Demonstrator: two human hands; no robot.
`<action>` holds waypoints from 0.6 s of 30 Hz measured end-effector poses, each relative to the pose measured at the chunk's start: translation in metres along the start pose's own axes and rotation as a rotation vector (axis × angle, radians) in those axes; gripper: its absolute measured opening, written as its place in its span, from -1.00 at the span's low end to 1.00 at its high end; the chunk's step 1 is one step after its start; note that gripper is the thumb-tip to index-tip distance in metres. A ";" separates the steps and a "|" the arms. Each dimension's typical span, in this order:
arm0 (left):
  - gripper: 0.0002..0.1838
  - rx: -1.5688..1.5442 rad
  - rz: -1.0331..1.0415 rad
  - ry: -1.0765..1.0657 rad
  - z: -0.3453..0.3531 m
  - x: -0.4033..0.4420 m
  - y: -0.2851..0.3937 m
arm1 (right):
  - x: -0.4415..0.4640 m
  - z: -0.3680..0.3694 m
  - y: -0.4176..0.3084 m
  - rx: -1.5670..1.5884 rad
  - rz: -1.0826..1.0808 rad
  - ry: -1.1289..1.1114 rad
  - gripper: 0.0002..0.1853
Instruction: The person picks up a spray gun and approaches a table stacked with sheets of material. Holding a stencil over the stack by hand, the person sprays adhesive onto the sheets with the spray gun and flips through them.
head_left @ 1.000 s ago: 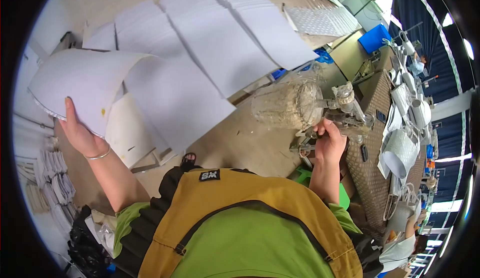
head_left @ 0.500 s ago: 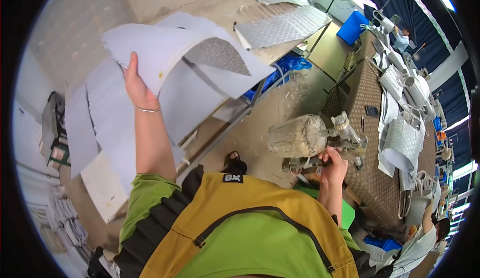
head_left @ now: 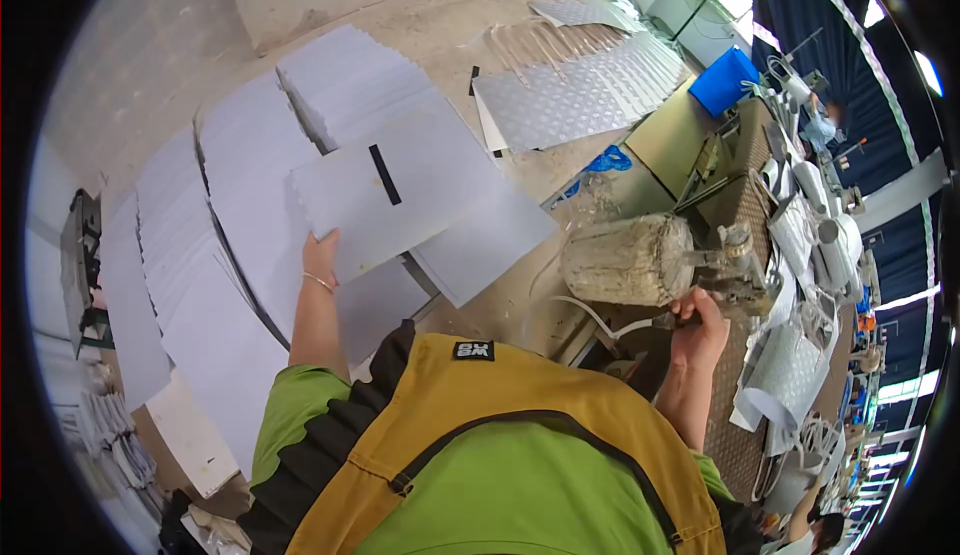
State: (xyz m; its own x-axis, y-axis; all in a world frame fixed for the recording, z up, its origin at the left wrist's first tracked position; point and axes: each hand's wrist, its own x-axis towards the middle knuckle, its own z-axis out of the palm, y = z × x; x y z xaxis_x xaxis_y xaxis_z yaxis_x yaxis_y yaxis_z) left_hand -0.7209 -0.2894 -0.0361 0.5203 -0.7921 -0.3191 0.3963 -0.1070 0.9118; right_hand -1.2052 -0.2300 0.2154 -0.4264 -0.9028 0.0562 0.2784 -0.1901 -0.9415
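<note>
- Left of the frame: fanned stacks of white sheets (head_left: pixel 235 220) slope across the work surface, dark gaps running between the rows.
- Left of centre: the worker's left hand (head_left: pixel 320 258), a bangle at the wrist, grips the lower-left edge of a single white sheet (head_left: pixel 345 210), some fingers out of sight.
- Centre: that sheet lies up and to the right of the left hand, its long axis appearing to slant toward the upper right, with a black strip (head_left: pixel 385 175) set crosswise on its face. The left hand, touching it, is by far the nearer; the right is well apart.
- Upper centre, beyond it: silver embossed sheets (head_left: pixel 570 100) are spread near the sheet's far side.
- Right of centre: the crusted cup (head_left: pixel 625 260) of a spray gun (head_left: pixel 735 270) points left toward the sheet, roughly level across the frame and apart from it, above a pale hose (head_left: pixel 595 317).
- Just right of the cup: the right hand (head_left: pixel 703 325) is clamped around the gun's handle, the hands wide apart.
- Far right: rolled silver pieces (head_left: pixel 785 375) crowd a brown patterned table (head_left: pixel 722 395).
</note>
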 end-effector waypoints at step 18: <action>-0.42 0.638 0.100 0.446 0.037 -0.018 -0.016 | 0.121 0.147 0.127 -0.201 0.314 -0.644 -0.85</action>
State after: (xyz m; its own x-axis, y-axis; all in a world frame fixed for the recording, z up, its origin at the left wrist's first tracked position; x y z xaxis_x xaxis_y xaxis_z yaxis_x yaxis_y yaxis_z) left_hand -0.7643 -0.2954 -0.0358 0.8389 -0.5143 -0.1783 -0.1088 -0.4794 0.8708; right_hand -1.0948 -0.4197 0.1518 0.2531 -0.9623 -0.0998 0.1148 0.1323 -0.9845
